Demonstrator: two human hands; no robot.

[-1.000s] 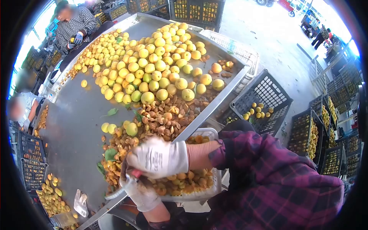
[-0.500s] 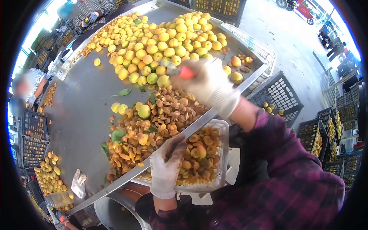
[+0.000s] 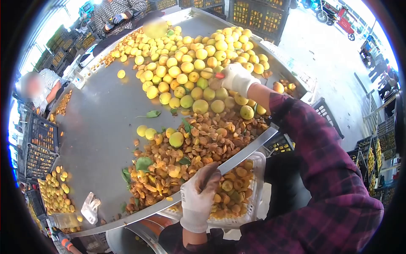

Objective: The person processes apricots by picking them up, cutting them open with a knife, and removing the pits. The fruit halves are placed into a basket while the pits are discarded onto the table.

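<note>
My right hand [image 3: 237,80], in a white glove, reaches to the right side of the pile of yellow fruit [image 3: 182,63]. Its fingers are closed round a red-handled tool [image 3: 219,75], whose far end is hard to make out among the fruit. Near the table's metal rim [image 3: 249,149], my left hand [image 3: 198,198], in a white glove with brown-stained fingertips, is curled above the basket of halved fruit [image 3: 230,192]; whether anything is inside it is hidden. Brown pits and scraps [image 3: 203,139] lie heaped between my hands, with green leaves [image 3: 144,163] among them.
A loose white glove [image 3: 90,208] lies at the table's lower left. Two people [image 3: 111,16] [image 3: 47,86] are at the table's far and left sides. Black crates [image 3: 40,144] stand at the left, others [image 3: 259,17] behind. A bucket [image 3: 127,241] is below the rim.
My right hand has moved away from my body onto the fruit pile, with the red-handled tool. My left hand stays curled by the rim. The whole view has shifted slightly.
</note>
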